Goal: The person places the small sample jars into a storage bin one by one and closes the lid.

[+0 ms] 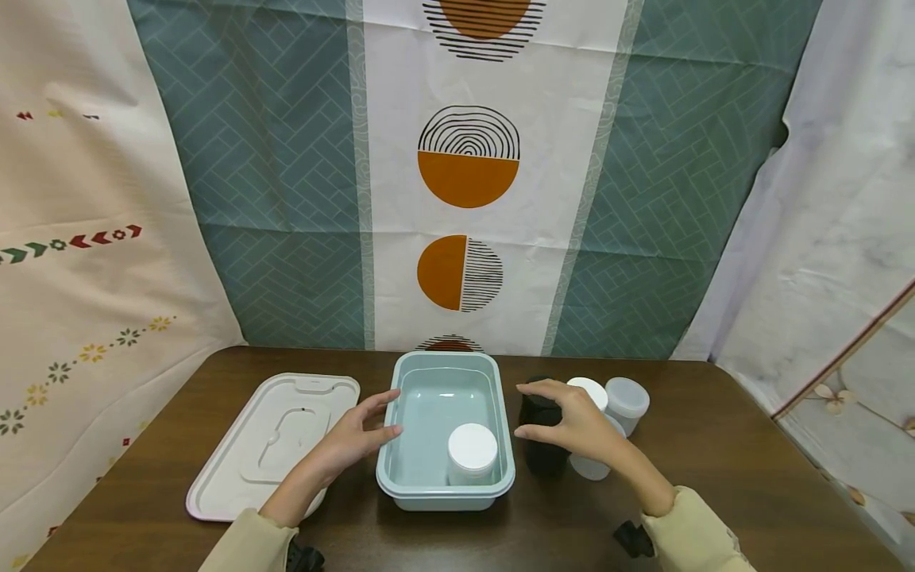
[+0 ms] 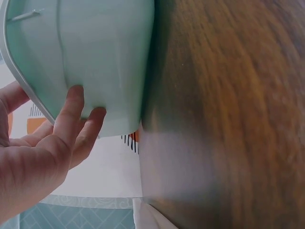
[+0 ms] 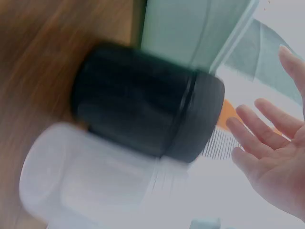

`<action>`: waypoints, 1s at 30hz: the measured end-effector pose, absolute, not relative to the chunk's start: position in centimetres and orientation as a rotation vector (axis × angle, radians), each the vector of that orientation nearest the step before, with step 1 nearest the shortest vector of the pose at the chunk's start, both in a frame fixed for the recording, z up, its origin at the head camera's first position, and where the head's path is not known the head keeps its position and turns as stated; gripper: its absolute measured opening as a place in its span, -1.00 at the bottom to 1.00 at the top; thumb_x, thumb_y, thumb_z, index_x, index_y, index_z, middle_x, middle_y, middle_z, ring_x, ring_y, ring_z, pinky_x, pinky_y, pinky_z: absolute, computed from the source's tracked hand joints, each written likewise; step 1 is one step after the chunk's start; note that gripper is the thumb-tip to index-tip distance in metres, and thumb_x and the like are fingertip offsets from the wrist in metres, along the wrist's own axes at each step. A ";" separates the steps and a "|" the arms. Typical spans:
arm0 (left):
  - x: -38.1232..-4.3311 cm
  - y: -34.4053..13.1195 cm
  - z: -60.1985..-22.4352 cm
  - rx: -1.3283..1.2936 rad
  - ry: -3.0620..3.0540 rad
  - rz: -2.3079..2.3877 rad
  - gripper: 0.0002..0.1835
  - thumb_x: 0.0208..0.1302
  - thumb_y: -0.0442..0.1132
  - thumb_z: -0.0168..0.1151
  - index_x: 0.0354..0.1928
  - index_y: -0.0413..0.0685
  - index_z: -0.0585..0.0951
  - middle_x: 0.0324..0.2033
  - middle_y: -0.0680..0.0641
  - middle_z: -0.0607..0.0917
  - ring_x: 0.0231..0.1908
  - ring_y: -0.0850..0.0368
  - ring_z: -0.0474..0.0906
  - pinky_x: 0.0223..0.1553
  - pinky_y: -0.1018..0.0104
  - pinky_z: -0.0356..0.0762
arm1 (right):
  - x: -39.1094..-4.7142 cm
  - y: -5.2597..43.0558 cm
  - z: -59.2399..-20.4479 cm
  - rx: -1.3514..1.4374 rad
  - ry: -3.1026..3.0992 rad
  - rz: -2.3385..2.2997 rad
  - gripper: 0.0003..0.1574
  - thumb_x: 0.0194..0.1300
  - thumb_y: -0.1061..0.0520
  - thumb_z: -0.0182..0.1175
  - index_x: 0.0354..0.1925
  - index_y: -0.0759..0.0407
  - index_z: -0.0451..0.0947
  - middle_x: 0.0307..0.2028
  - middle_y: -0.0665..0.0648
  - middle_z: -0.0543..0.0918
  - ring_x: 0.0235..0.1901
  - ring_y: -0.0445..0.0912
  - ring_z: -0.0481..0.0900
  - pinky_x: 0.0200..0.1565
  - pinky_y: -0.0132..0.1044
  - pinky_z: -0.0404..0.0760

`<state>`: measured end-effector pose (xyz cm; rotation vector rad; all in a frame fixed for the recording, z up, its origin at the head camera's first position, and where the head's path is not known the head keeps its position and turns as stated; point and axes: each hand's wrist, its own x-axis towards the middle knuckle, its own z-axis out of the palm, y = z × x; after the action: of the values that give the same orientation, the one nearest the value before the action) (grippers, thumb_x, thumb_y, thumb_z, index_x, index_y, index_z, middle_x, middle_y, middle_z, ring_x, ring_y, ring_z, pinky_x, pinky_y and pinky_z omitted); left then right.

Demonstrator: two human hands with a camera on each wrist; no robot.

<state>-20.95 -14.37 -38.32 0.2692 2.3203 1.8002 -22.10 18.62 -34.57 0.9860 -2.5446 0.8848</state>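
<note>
A pale blue-green rectangular tub (image 1: pixel 429 397) stands on the table in the head view, with a white-lidded jar (image 1: pixel 472 453) inside near its front right corner. My left hand (image 1: pixel 355 434) grips the tub's left side. In the left wrist view two fingertips (image 2: pixel 75 93) rest on the outer wall while the thumb reaches over the rim. To the right of the tub, my right hand (image 1: pixel 568 417) arches above a black jar (image 1: pixel 546 457), fingers and thumb apart. The right wrist view shows that black jar (image 3: pixel 138 100) upright with its lid on, and the hand (image 3: pixel 271 152) empty above it.
Next to the black jar, partly behind my right hand, are a white-lidded jar (image 1: pixel 588 388) and several translucent jars, one of them (image 1: pixel 627 401) at the back right. A flat white lid (image 1: pixel 243 465) lies left of the tub on the brown table (image 1: pixel 750 485). Printed cloth (image 1: pixel 457 326) hangs behind.
</note>
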 end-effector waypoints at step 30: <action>-21.1 -14.6 -38.5 0.343 2.261 1.826 -0.32 0.23 -0.23 0.17 0.33 -0.21 0.14 0.26 -0.41 0.17 0.17 -0.31 0.26 -0.09 0.05 0.51 | -24.6 30.3 -35.6 0.395 -2.679 0.956 -0.19 0.07 0.04 0.34 0.16 0.44 0.31 0.09 0.45 0.40 0.10 0.29 0.34 0.07 0.06 0.33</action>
<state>-21.07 -14.61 -38.49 0.3434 2.2607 1.8260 -24.62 30.27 -35.58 0.3953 -2.6788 0.9559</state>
